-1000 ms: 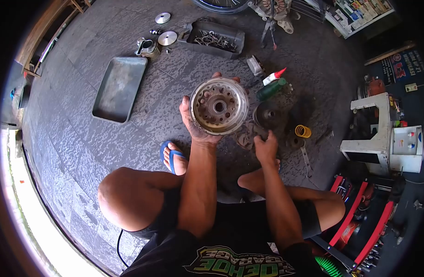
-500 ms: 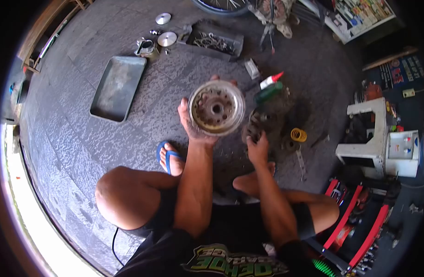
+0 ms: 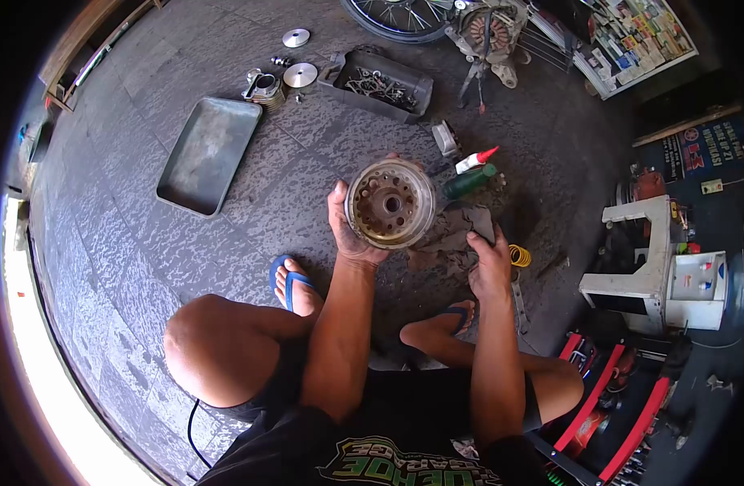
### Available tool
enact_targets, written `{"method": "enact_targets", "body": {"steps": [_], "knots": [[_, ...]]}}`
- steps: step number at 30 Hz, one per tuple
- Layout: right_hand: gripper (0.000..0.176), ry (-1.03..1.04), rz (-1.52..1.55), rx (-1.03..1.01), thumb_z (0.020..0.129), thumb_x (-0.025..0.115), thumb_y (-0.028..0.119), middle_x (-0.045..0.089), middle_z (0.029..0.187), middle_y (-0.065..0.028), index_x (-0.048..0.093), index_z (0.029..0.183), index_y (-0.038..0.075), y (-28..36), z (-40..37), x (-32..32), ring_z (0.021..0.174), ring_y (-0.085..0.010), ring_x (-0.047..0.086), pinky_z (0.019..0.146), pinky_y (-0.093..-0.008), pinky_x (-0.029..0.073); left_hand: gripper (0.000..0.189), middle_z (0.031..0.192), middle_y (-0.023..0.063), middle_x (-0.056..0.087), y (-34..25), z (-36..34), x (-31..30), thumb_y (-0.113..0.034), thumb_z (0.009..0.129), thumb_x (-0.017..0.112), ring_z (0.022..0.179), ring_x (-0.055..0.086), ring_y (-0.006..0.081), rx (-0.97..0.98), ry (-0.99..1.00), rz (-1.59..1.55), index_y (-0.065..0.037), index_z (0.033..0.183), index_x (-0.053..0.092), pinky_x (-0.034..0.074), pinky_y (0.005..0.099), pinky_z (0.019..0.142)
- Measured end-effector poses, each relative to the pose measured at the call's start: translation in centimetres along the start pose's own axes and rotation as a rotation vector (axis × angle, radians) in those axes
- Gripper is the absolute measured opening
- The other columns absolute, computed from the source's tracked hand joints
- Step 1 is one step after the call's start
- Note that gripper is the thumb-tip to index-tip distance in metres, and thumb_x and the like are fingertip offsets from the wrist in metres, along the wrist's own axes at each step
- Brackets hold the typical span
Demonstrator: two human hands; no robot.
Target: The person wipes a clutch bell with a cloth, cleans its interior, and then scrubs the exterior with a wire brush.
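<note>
A round, dished metal drum (image 3: 370, 219), with a centre hub and a ring of holes, is held up in front of me by my left hand (image 3: 352, 239). Its thumb wraps the left rim and fingertips show behind the top edge. My right hand (image 3: 491, 263) grips a grimy grey-brown rag (image 3: 461, 235), which hangs out to the left beside the drum's lower right side. Just beyond the rag lie a green bottle (image 3: 469, 184) and a white bottle with a red tip (image 3: 476, 159). A yellow coil spring (image 3: 519, 256) sits on the floor to the right of my right hand.
On the floor stand a metal tray (image 3: 208, 158), a bin of small parts (image 3: 376, 85), an engine cylinder (image 3: 263, 87) and metal discs (image 3: 300, 75). An engine part (image 3: 489, 36) is at the back. Right of me are a white stand (image 3: 631, 251) and a red-railed tool rack (image 3: 607, 397).
The rag has come up and left toward the drum, spreading open from my right hand, which has moved right. The drum has shifted slightly right and down. The view has tilted a little.
</note>
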State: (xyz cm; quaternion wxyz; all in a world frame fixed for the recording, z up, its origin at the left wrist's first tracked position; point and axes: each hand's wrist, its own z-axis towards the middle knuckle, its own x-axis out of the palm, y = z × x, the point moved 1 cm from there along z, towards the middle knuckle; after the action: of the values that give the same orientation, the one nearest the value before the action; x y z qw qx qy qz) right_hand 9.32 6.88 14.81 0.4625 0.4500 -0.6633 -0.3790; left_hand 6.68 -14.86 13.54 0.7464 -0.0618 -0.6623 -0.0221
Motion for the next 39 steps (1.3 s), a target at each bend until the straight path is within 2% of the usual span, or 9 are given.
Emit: {"method": "enact_targets", "body": {"steps": [8, 14, 16, 20, 21, 25, 30, 36, 39], "knots": [[0.040, 0.124, 0.234, 0.051, 0.092, 0.058, 0.004, 0.064, 0.125, -0.0105, 0.057, 0.131, -0.001, 1.5, -0.3, 2.5, 0.115, -0.0237, 0.062, 0.100, -0.0398, 0.051, 0.088, 0.143, 0.0330, 0.046, 3.0, -0.6, -1.4, -0.063, 0.090, 0.048, 0.129, 0.052, 0.0461, -0.140, -0.097, -0.102, 0.001, 0.148, 0.038, 0.044, 0.0565, 0.109], [0.049, -0.082, 0.245, 0.017, 0.095, 0.059, 0.006, 0.057, 0.135, -0.0118, 0.046, 0.143, 0.000, -0.2, -1.1, 2.1, 0.123, -0.0242, 0.057, 0.105, -0.0398, 0.047, 0.083, 0.141, 0.0277, 0.052, 3.0, -0.4, -0.2, -0.060, 0.092, 0.046, 0.129, 0.053, 0.0416, -0.100, -0.051, -0.114, 0.004, 0.144, 0.042, 0.044, 0.0531, 0.109], [0.056, -0.181, -0.037, -0.236, 0.096, 0.057, 0.003, 0.052, 0.142, -0.0124, 0.039, 0.149, 0.002, -1.2, -1.2, 2.0, 0.127, -0.0236, 0.054, 0.109, -0.0383, 0.043, 0.083, 0.141, 0.0286, 0.051, 2.9, -0.4, 0.2, -0.060, 0.091, 0.047, 0.129, 0.053, 0.0418, -0.103, -0.053, -0.144, 0.003, 0.145, 0.042, 0.044, 0.0534, 0.109], [0.060, 0.094, -0.139, -0.388, 0.095, 0.055, -0.001, 0.053, 0.140, -0.0118, 0.036, 0.152, 0.003, -1.4, -2.2, 1.9, 0.127, -0.0209, 0.053, 0.109, -0.0354, 0.040, 0.086, 0.143, 0.0297, 0.048, 3.0, -0.3, 0.6, -0.062, 0.091, 0.048, 0.129, 0.053, 0.0430, -0.127, 0.021, -0.147, 0.002, 0.147, 0.039, 0.044, 0.0543, 0.109], [0.046, 0.081, -0.294, -0.508, 0.092, 0.055, -0.004, 0.061, 0.128, -0.0099, 0.053, 0.138, 0.000, -0.9, -2.4, 2.6, 0.116, -0.0179, 0.059, 0.104, -0.0333, 0.043, 0.087, 0.144, 0.0297, 0.047, 3.1, -0.3, 0.9, -0.062, 0.090, 0.049, 0.129, 0.053, 0.0428, -0.123, 0.043, -0.159, 0.002, 0.148, 0.037, 0.045, 0.0540, 0.108], [0.024, -0.170, -0.374, -0.353, 0.085, 0.051, -0.011, 0.068, 0.106, -0.0067, 0.066, 0.100, -0.002, 0.7, -2.6, 0.8, 0.096, -0.0144, 0.065, 0.095, -0.0305, 0.050, 0.091, 0.145, 0.0312, 0.045, 3.4, -0.3, 1.5, -0.064, 0.085, 0.056, 0.128, 0.052, 0.0461, -0.134, -0.013, -0.119, -0.003, 0.150, 0.037, 0.047, 0.0585, 0.105], [0.025, -0.281, 0.100, -0.348, 0.084, 0.055, -0.011, 0.067, 0.103, -0.0085, 0.066, 0.103, 0.001, 4.8, -3.8, 1.3, 0.097, -0.0177, 0.066, 0.089, -0.0355, 0.056, 0.088, 0.143, 0.0304, 0.046, 3.6, -0.1, 1.7, -0.061, 0.086, 0.054, 0.129, 0.052, 0.0450, -0.154, 0.005, -0.061, -0.003, 0.149, 0.038, 0.046, 0.0576, 0.106], [0.030, 0.134, -0.765, -0.493, 0.082, 0.059, -0.008, 0.068, 0.107, -0.0124, 0.068, 0.109, 0.001, 5.4, -5.8, 3.9, 0.093, -0.0204, 0.067, 0.086, -0.0316, 0.052, 0.088, 0.142, 0.0264, 0.050, 4.9, -0.1, 2.1, -0.061, 0.088, 0.051, 0.128, 0.054, 0.0391, -0.212, -0.032, -0.007, 0.000, 0.150, 0.037, 0.043, 0.0495, 0.111], [0.036, 0.379, -1.163, -0.578, 0.084, 0.058, 0.005, 0.065, 0.114, -0.0183, 0.066, 0.118, -0.002, 9.4, -7.6, 5.7, 0.106, -0.0289, 0.060, 0.093, -0.0405, 0.046, 0.087, 0.141, 0.0234, 0.053, 5.3, -0.4, 1.8, -0.060, 0.088, 0.051, 0.126, 0.056, 0.0366, -0.280, -0.054, -0.067, -0.001, 0.150, 0.037, 0.045, 0.0481, 0.109]]}}
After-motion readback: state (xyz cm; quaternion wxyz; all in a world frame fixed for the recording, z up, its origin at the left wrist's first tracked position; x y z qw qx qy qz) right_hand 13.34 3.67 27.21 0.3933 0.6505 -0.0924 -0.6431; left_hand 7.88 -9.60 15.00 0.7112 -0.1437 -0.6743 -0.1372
